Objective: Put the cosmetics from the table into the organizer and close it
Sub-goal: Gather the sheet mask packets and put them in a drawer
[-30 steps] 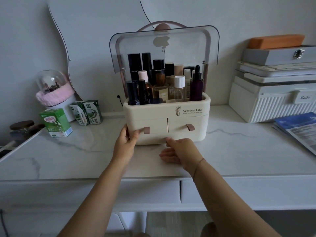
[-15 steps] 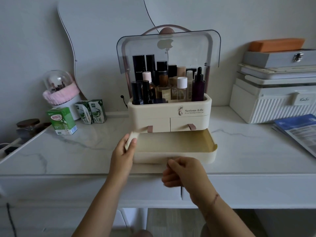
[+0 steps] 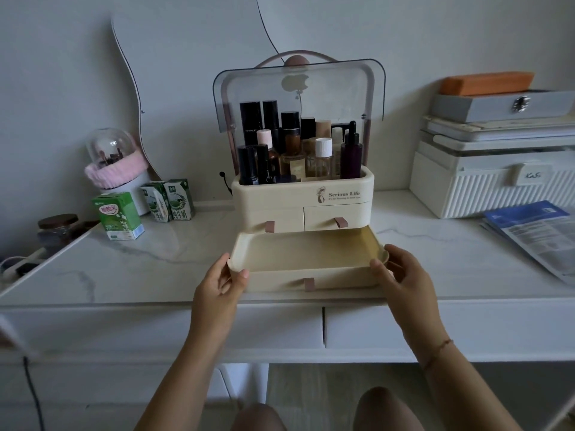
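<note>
The bottom drawer [image 3: 342, 279] is pulled farther out than half a second ago, and the right hand [image 3: 401, 275] has shifted to its right front corner, gripping it with the thumb over the rim. The left hand [image 3: 219, 283] pinches the left front corner. Behind, the organizer [image 3: 280, 197] stands on the table [image 3: 155, 262], lid [image 3: 342, 88] raised, bottles [image 3: 292, 147] upright in its top compartment.

The pulled-out drawer [image 3: 305, 253] fills the middle of the frame and is open from above. The left hand [image 3: 222, 281] grips its front left corner and the right hand [image 3: 401, 272] its front right corner, blocking both sides there. Behind it, the organizer [image 3: 280, 197] and the packed bottles [image 3: 292, 147] under the raised lid [image 3: 342, 88] close off the centre. At left, a stretch of table [image 3: 149, 269] runs to the milk cartons [image 3: 118, 216]. At right, another runs to the papers [image 3: 541, 234] and the white box [image 3: 485, 188].
</note>
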